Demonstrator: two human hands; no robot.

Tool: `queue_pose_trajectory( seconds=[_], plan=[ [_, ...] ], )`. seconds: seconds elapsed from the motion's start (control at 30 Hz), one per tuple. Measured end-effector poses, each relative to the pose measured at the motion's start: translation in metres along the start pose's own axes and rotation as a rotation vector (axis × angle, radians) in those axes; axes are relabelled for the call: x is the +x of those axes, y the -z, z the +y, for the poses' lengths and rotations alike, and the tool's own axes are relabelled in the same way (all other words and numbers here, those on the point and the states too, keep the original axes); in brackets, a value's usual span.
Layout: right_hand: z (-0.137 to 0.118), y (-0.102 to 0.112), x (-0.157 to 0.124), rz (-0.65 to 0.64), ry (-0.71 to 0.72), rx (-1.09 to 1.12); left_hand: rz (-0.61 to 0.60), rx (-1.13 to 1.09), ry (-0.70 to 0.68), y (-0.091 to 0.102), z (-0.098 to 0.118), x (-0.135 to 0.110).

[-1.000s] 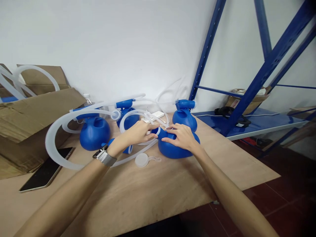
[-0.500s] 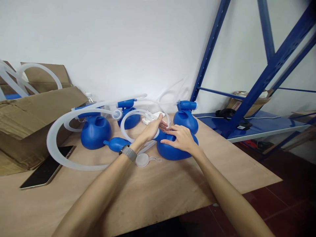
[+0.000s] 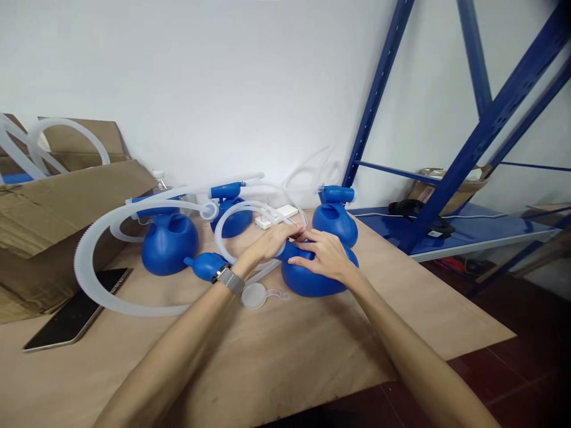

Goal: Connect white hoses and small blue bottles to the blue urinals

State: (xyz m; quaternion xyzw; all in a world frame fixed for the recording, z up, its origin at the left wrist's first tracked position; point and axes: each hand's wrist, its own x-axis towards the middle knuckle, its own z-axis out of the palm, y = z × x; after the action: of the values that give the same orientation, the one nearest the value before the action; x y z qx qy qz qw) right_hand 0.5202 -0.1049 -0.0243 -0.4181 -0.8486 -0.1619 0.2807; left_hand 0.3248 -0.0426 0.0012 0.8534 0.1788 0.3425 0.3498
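Observation:
A round blue plastic bottle [image 3: 312, 279] lies on the wooden table [image 3: 285, 356] in front of me. My right hand [image 3: 323, 255] rests on top of it with the fingers curled over its neck. My left hand [image 3: 270, 241], with a metal watch at the wrist, pinches at the bottle's neck, where a loop of translucent white hose [image 3: 232, 223] joins. What lies between the left fingers is hidden. A small blue bulb piece [image 3: 206, 266] lies just left of my left wrist. A clear round cap with a tab [image 3: 256, 295] lies on the table below my hands.
Three more blue bottles [image 3: 169, 244] [image 3: 234, 217] [image 3: 334, 220] with nozzles stand behind. A long ribbed white hose [image 3: 89, 273] curves to the left. A dark phone [image 3: 75, 315] and cardboard boxes [image 3: 53, 220] lie at the left. A blue metal rack [image 3: 446, 178] stands at the right.
My left hand turned over and stretched out across the bottle's neck, then closed down on the neck beside the right hand. The right hand stayed on the bottle.

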Motion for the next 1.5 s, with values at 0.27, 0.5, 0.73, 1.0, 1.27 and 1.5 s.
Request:
queue_pose_trajectory(
  seconds=[0.27, 0.5, 0.73, 1.0, 1.27, 1.5],
  plan=[
    [-0.003, 0.004, 0.001, -0.009, -0.067, -0.007, 0.131, -0.140, 0.259, -0.008, 0.008, -0.004],
    [0.016, 0.000, -0.002, -0.003, -0.110, -0.044, 0.167, 0.325, 0.362, 0.031, 0.022, -0.044],
    [0.016, 0.012, 0.005, 0.038, -0.150, -0.129, -0.029, 0.772, 0.534, 0.097, 0.022, -0.138],
    [-0.089, 0.007, 0.036, -0.405, 0.331, 0.261, -0.120, 0.944, 0.497, 0.095, -0.011, -0.188],
    [-0.083, -0.036, 0.035, -0.663, 0.168, 0.500, 0.105, 1.080, 0.362, 0.090, 0.011, -0.199],
    [-0.077, -0.033, 0.038, -0.380, -0.342, 1.120, 0.386, 1.181, -0.046, 0.075, 0.018, -0.204]
  ],
)
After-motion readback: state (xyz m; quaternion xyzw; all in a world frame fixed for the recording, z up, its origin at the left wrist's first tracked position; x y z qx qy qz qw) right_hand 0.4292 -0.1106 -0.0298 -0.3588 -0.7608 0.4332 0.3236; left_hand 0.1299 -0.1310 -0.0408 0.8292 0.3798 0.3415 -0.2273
